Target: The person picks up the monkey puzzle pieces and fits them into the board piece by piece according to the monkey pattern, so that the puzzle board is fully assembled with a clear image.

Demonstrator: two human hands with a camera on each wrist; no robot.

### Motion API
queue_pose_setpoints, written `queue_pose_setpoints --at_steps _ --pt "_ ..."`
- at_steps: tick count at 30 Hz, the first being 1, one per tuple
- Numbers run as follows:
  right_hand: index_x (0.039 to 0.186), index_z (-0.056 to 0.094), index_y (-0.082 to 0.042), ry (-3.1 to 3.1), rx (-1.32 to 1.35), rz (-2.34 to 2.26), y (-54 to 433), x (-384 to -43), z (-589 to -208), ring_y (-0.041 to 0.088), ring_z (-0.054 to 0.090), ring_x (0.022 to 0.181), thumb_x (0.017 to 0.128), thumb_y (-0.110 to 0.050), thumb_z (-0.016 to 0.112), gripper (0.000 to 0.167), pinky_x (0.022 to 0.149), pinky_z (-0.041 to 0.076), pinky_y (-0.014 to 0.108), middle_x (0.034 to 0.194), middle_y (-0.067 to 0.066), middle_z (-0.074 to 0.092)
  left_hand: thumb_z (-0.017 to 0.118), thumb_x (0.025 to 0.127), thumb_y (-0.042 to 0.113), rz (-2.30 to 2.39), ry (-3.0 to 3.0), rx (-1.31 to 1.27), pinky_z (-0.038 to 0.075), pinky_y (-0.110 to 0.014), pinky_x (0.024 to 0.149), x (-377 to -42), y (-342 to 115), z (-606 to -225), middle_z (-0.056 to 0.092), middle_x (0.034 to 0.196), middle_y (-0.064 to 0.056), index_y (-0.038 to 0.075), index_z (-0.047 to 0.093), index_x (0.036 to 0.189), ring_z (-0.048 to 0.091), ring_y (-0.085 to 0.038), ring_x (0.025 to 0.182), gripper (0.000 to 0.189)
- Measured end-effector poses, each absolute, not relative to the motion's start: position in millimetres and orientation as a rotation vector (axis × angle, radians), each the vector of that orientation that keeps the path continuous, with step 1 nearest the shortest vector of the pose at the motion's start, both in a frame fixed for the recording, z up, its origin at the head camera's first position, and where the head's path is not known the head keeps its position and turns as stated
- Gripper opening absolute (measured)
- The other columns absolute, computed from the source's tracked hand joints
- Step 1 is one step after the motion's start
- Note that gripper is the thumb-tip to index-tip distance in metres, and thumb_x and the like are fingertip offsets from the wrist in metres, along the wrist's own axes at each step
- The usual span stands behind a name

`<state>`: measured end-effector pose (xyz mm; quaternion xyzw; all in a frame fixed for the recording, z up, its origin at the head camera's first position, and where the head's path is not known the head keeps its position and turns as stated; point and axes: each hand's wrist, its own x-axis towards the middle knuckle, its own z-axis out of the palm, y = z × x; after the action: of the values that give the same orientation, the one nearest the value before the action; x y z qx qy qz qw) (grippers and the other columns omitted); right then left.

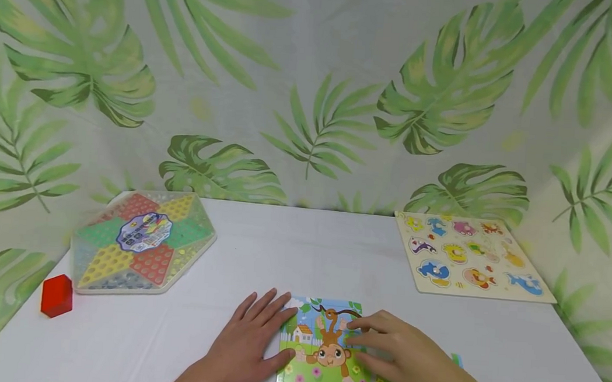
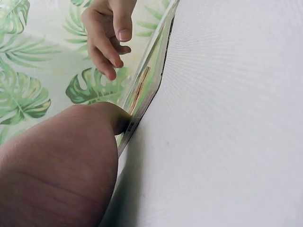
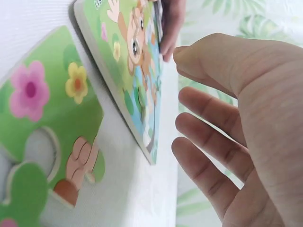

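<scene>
A square monkey jigsaw puzzle (image 1: 302, 373) lies on the white table in the head view, its picture showing a monkey hanging by its tail. My left hand (image 1: 249, 348) rests along the puzzle's left edge, fingers straight and spread, with the thumb touching its surface. Over the right edge hovers my right hand (image 1: 406, 352). The right wrist view shows the fingers of that right hand (image 3: 218, 132) loosely bent, with nothing between them. Below it lie loose puzzle pieces (image 3: 54, 109), green with pink and yellow flowers; the right hand partly hides them in the head view.
A hexagonal Chinese checkers board (image 1: 105, 237) lies at the back left, with a red block (image 1: 57, 296) beside it. At the back right is a wooden sea-animal peg puzzle (image 1: 468, 285). A leaf-patterned cloth (image 1: 340, 59) hangs behind the table.
</scene>
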<state>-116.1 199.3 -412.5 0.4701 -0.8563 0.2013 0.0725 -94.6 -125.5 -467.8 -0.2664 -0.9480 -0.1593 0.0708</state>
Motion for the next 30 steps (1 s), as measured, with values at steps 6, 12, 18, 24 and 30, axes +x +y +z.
queue_pose_setpoints --at_steps 6,12,18,24,30 --pt "0.121 0.076 -0.024 -2.501 1.394 0.689 211.0 -110.7 -414.2 0.011 0.062 0.110 0.093 -0.019 0.079 0.028 0.088 0.051 0.015 0.126 -0.006 0.069 0.053 0.100 0.059 -0.468 -2.854 -0.807 0.025 -0.054 0.124 -95.6 -124.1 -465.9 0.037 0.166 -0.001 0.022 0.049 0.153 0.029 -0.027 0.156 0.065" --pt "0.127 0.072 -0.033 -2.671 1.255 0.677 223.7 -100.2 -415.5 0.007 0.060 0.115 0.098 -0.028 0.072 0.029 0.088 0.058 0.027 0.131 -0.015 0.065 0.053 0.100 0.060 -0.473 -2.862 -0.818 0.025 -0.054 0.124 -96.0 -123.2 -465.1 0.037 0.167 -0.001 0.022 0.049 0.154 0.028 -0.027 0.156 0.066" --pt "0.128 0.072 -0.032 -2.724 1.122 0.744 232.9 -91.0 -422.6 0.005 0.060 0.115 0.097 -0.027 0.074 0.031 0.088 0.057 0.022 0.131 -0.016 0.065 0.053 0.100 0.060 -0.480 -2.877 -0.810 0.024 -0.054 0.125 -95.4 -124.1 -465.0 0.036 0.167 0.000 0.023 0.049 0.154 0.028 -0.027 0.156 0.066" --pt "0.128 0.072 -0.030 -2.682 1.091 0.753 240.5 -90.9 -426.9 0.003 0.059 0.117 0.095 -0.024 0.076 0.034 0.094 0.050 0.012 0.130 -0.015 0.066 0.054 0.099 0.060 -0.486 -2.867 -0.799 0.024 -0.055 0.125 -95.1 -125.1 -465.0 0.037 0.167 0.000 0.022 0.049 0.153 0.028 -0.028 0.156 0.066" --pt "0.126 0.073 -0.030 -2.693 1.046 0.726 247.5 -90.1 -428.4 0.002 0.059 0.116 0.092 -0.025 0.079 0.035 0.095 0.045 0.006 0.129 -0.016 0.067 0.053 0.100 0.060 -0.483 -2.861 -0.799 0.025 -0.055 0.124 -93.3 -125.4 -465.5 0.037 0.166 0.000 0.022 0.050 0.152 0.030 -0.028 0.156 0.065"
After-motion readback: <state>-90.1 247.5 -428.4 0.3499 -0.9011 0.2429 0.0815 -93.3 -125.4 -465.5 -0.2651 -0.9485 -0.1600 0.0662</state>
